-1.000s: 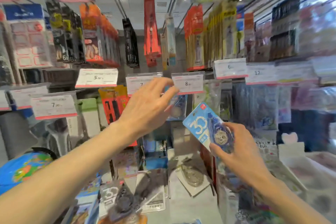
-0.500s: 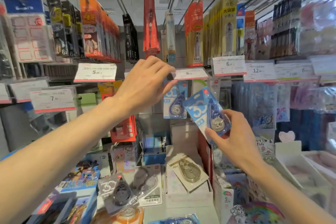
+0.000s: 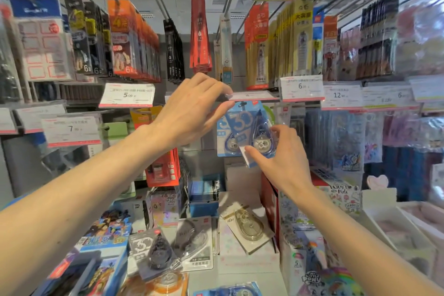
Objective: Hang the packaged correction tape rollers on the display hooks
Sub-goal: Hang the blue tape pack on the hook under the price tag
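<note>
My right hand point(image 3: 282, 161) holds a blue packaged correction tape roller point(image 3: 249, 127) by its lower edge, its top right under the flipped-up price tag point(image 3: 252, 96). My left hand point(image 3: 192, 110) pinches that tag's left end and holds it lifted flat. Behind the held pack hangs another blue roller pack point(image 3: 224, 137) on the same hook; the hook itself is hidden by the tag. On the shelf below lie a grey roller pack point(image 3: 153, 252), a clear one point(image 3: 194, 242), a gold one point(image 3: 247, 226) and a blue one point(image 3: 228, 292).
Rows of hanging stationery packs and price tags point(image 3: 127, 95) fill the rack above and on both sides. Red packs point(image 3: 163, 170) hang left of the hook. Boxes, a blue bin point(image 3: 204, 196) and white trays point(image 3: 408, 223) crowd the shelf below.
My left hand flipped the price tag up from hanging to flat. My right hand raised the blue pack up and left, from below the tag to just under it.
</note>
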A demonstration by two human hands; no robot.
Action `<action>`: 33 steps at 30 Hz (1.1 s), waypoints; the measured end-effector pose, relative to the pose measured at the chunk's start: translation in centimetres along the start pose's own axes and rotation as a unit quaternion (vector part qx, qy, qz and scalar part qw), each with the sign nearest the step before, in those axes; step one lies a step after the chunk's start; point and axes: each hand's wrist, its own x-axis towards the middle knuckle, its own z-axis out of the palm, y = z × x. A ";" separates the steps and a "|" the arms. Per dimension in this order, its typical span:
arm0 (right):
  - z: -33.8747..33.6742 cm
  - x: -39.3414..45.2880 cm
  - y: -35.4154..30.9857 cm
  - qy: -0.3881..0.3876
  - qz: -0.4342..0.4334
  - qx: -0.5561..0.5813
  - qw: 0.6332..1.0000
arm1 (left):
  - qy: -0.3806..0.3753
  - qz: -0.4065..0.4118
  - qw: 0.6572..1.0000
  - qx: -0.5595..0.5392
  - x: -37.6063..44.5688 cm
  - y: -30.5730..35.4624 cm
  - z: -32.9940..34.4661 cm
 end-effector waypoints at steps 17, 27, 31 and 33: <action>6.9 2.0 -1.4 -0.077 0.095 -0.095 0.988 | -0.023 -0.004 1.000 0.011 -0.4 0.1 -0.7; 8.6 2.0 -1.0 -0.094 0.119 -0.096 0.984 | -0.025 0.005 0.999 0.028 -0.9 0.2 -0.5; 7.3 0.4 -0.8 -0.114 0.090 -0.126 0.981 | -0.002 0.021 1.000 0.017 -2.9 0.6 -0.1; 6.4 -0.9 -0.8 -0.148 0.057 -0.150 0.976 | 0.004 0.018 1.000 -0.002 -4.9 1.2 0.0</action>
